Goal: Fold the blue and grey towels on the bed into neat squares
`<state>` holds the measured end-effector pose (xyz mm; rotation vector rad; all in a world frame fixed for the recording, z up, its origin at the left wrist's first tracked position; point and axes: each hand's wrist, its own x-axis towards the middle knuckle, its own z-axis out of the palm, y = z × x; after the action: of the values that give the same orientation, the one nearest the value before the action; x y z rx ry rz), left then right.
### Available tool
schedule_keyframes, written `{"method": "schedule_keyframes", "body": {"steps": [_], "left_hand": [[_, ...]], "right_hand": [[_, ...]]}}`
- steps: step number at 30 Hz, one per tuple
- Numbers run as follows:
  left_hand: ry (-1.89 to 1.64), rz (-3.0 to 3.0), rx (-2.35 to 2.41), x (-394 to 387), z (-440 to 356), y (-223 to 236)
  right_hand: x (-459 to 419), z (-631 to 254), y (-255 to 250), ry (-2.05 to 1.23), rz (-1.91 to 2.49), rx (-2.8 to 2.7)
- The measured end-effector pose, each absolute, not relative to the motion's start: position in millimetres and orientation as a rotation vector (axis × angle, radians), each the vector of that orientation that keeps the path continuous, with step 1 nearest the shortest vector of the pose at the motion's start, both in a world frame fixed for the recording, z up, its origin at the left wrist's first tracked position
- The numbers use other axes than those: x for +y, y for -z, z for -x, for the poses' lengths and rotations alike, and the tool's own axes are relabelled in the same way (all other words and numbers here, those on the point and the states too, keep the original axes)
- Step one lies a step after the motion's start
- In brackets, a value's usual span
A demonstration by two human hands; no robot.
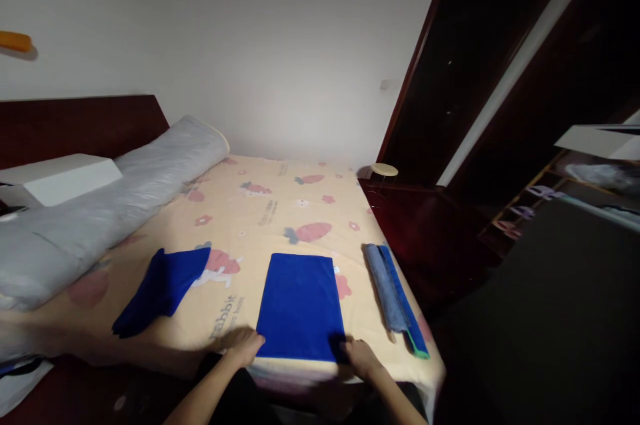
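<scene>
A blue cloth (pixel 301 305), folded into a flat rectangle, lies on the bed near its front edge. My left hand (pixel 245 347) is closed on the cloth's near left corner. At the near right corner, my right hand (pixel 361 357) pinches the cloth's edge. To the left lies a second blue cloth (pixel 167 281), loosely crumpled. On the right side of the bed rests a bundle of folded cloths (pixel 393 298), grey-blue and blue, with a green end.
The bed carries a patterned sheet (pixel 280 208). A long grey roll (pixel 115 211) and a white box (pixel 70 175) lie by the headboard (pixel 85 121). Beyond the bed's far right corner stands a round stool (pixel 384 169). A shelf with a white box (pixel 600 139) is at right.
</scene>
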<state>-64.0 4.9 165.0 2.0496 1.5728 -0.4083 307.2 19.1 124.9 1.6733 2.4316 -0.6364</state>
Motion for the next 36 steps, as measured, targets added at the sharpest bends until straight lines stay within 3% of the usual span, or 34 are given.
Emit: {"method": "schedule_keyframes", "body": {"steps": [5,10,17,23,29,36], "left_hand": [[0.423,-2.185,1.585,14.1,47.6,-171.7],[0.122,-2.341,1.585,31.5,3.9,-175.9],[-0.048,-2.348,1.701,14.9,-40.6,-113.9],[-0.092,-2.367,1.860,-3.8,-25.3,-63.1],[-0.289,-2.489,2.047,-10.3,-7.0,-56.1],[-0.332,-2.493,2.173,-15.5,-7.2,-52.8]], "right_hand": [[21.1,-299.4,-131.6,0.541,-1.664,2.389],[38.2,-249.8,-148.1,0.480,-1.714,2.527],[22.8,-173.1,-103.6,0.560,-1.769,2.706],[9.9,-188.8,-50.3,0.371,-1.762,2.912],[0.4,-221.6,-40.5,0.008,-1.967,2.878],[-18.5,-256.8,-25.2,-0.027,-2.184,2.756]]}}
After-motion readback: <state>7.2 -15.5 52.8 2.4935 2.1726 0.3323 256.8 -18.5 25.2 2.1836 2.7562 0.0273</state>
